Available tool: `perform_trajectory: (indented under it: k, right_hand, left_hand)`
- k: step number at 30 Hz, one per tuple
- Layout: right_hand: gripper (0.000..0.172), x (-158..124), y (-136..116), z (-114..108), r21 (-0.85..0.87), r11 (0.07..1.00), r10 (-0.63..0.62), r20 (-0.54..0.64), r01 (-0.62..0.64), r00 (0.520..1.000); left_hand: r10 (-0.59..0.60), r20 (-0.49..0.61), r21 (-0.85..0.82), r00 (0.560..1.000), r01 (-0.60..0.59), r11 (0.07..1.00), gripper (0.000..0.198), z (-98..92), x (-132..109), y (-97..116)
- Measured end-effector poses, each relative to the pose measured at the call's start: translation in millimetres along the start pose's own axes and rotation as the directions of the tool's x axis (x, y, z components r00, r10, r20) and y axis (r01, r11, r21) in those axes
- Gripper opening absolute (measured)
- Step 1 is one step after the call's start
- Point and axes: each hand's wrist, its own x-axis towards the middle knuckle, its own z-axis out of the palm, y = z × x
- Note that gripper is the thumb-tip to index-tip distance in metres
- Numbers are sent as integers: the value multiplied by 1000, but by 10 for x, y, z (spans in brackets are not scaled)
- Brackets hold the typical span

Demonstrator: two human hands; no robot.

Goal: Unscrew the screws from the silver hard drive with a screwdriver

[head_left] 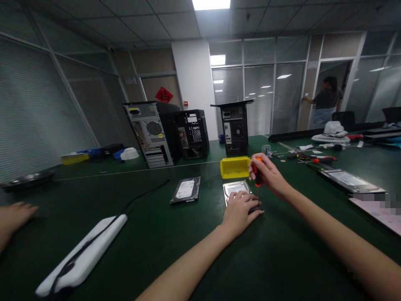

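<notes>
My right hand [270,175] is closed round an orange-handled screwdriver [257,174] held upright, its tip down at the near right corner of a silver hard drive [235,187] lying flat on the green table. My left hand [239,211] lies flat on the near part of that drive, fingers spread, pressing it down. A second hard drive [186,190] with a white label lies to the left, apart from both hands. A yellow plastic bin [234,167] stands just behind the drive I am touching.
Three computer towers [150,133] [192,133] [234,127] stand at the back. A white power strip [84,253] with black cable lies near left. Another person's hand [14,217] rests at the left edge. Tools [316,159] and a flat panel [349,180] lie right; a person stands at the door [326,106].
</notes>
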Motion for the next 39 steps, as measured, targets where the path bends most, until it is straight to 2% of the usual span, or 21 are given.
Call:
perform_trajectory:
  k: [16,22,28,39]
  right_hand:
    - [18,-30,-82,8,62,996,55,40,-58,998]
    - [26,-51,-90,20,105,993,56,63,-62,996]
    - [22,-53,-94,-16,69,996,51,52,-54,997]
    - [17,-58,-103,-46,59,998,18,-40,-16,999]
  left_hand:
    - [9,-14,-10,1000,-9,1000,27,32,21,14]
    - [9,-4,-6,1000,-9,1000,27,26,24,23]
    - [10,-17,13,1000,-9,1000,27,34,19,29]
    - [24,-26,3,999,-23,1000,25,69,30,11]
